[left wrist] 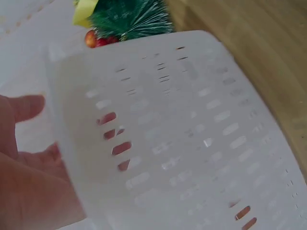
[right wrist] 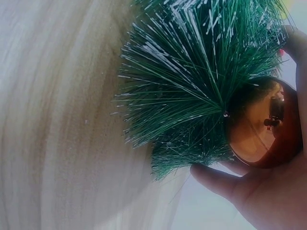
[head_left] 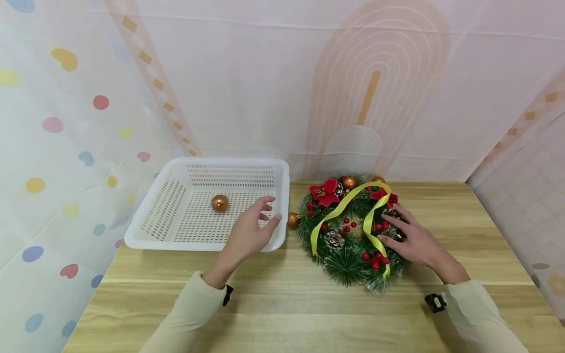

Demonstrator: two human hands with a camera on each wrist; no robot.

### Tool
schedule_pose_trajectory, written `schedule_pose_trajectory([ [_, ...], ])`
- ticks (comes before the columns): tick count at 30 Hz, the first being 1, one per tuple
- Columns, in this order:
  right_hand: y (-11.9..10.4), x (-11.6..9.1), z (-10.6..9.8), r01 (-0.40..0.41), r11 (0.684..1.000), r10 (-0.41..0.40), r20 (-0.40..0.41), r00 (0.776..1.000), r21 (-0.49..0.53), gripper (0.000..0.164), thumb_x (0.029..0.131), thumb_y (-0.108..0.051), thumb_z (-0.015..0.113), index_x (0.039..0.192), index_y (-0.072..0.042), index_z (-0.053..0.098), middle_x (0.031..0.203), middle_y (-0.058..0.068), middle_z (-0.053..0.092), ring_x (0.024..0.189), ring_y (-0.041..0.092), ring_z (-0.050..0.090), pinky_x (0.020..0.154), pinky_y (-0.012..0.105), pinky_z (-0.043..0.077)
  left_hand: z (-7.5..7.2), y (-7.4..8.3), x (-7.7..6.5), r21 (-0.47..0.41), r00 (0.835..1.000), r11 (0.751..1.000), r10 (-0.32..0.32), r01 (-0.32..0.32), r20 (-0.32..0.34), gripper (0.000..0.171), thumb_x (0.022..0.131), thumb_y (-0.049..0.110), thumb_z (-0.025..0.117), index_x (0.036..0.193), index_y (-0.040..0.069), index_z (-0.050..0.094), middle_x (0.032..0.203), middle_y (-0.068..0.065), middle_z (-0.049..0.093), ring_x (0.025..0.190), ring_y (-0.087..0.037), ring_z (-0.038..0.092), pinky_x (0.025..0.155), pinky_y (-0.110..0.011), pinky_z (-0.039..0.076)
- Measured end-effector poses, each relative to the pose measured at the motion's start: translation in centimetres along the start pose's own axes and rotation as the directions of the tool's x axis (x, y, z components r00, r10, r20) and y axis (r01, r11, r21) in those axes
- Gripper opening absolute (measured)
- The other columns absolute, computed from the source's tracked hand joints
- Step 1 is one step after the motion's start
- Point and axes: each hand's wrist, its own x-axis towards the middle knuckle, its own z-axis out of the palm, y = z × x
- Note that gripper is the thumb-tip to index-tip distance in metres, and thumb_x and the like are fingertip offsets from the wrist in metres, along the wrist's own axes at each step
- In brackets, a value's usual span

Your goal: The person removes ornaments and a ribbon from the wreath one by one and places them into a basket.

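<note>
My left hand (head_left: pixel 251 228) hovers over the right front corner of a white plastic basket (head_left: pixel 141 230), fingers loosely bent and nothing between them. In the left wrist view, the thumb (left wrist: pixel 29 108) and fingers show beyond the basket wall (left wrist: pixel 158 120). A shiny copper-coloured ball (head_left: pixel 219 203) sits on the basket floor. My right hand (head_left: pixel 417 242) rests spread on the right side of a green Christmas wreath (head_left: pixel 346 260). Another copper ball (right wrist: pixel 264 122) lies under that palm, beside the wreath's bristles (right wrist: pixel 182 81). Across the wreath runs a loose yellow ribbon (head_left: pixel 337 208).
Red flowers (head_left: pixel 325 192), berries (head_left: pixel 376 260), pinecones (head_left: pixel 334 239) and more copper balls (head_left: pixel 349 182) decorate the wreath. It stands close to the basket's right side on a wooden table (head_left: pixel 304 314). A patterned cloth (head_left: pixel 247 88) hangs behind the table.
</note>
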Motion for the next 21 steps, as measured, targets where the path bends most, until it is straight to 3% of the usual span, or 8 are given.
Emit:
schedule_pose_trajectory([
  [5,0.0,0.1,0.0,0.001,1.0,-0.001,0.001,1.0,-0.006,0.063,0.097,-0.042,0.06,0.144,-0.002,0.048,0.157,0.028,0.022,0.12,0.051,0.053,0.088,0.062,0.046,1.3,-0.2,0.0,0.163,0.996,0.987,-0.021,0.008,0.081,0.064,0.096,0.046,0.058,0.151,0.018,0.041,0.131,-0.011,0.063,0.093,-0.023,0.068,0.067,-0.038,0.053],
  [9,-0.2,0.1,-0.1,0.004,1.0,-0.004,0.003,1.0,-0.009,0.064,0.097,-0.043,0.06,0.145,-0.002,0.048,0.158,0.028,0.022,0.114,0.047,0.059,0.088,0.061,0.046,1.7,-0.3,-0.1,0.27,0.99,0.963,-0.048,0.01,0.134,0.072,0.095,0.057,0.053,0.155,0.022,0.033,0.138,-0.01,0.06,0.101,-0.026,0.067,0.059,-0.034,0.05],
  [12,-0.3,0.2,-0.2,0.006,1.0,-0.006,0.005,1.0,-0.007,0.064,0.097,-0.043,0.06,0.145,-0.003,0.048,0.158,0.028,0.023,0.119,0.049,0.055,0.09,0.064,0.045,1.9,-0.4,-0.2,0.33,0.987,0.944,-0.05,-0.004,0.154,0.073,0.095,0.059,0.051,0.156,0.025,0.031,0.136,-0.012,0.061,0.105,-0.027,0.066,0.055,-0.032,0.048],
  [16,-0.5,0.2,-0.5,0.002,1.0,-0.002,0.011,1.0,-0.005,0.067,0.096,-0.044,0.061,0.146,-0.002,0.046,0.157,0.028,0.024,0.129,0.055,0.042,0.095,0.068,0.04,2.1,-0.5,-0.2,0.35,0.985,0.937,-0.047,-0.014,0.164,0.072,0.095,0.059,0.051,0.157,0.028,0.029,0.11,-0.012,0.07,0.078,-0.022,0.062,0.046,-0.03,0.041],
  [21,-0.8,0.2,-1.0,-0.001,1.0,0.0,-0.021,1.0,-0.028,0.073,0.093,-0.047,0.063,0.148,-0.003,0.042,0.156,0.03,0.025,0.133,0.058,0.033,0.101,0.072,0.03,2.3,-0.5,-0.1,0.358,0.986,0.934,-0.05,-0.012,0.161,0.071,0.096,0.058,0.05,0.157,0.029,0.028,0.074,-0.004,0.059,0.056,-0.016,0.046,0.041,-0.03,0.035],
])
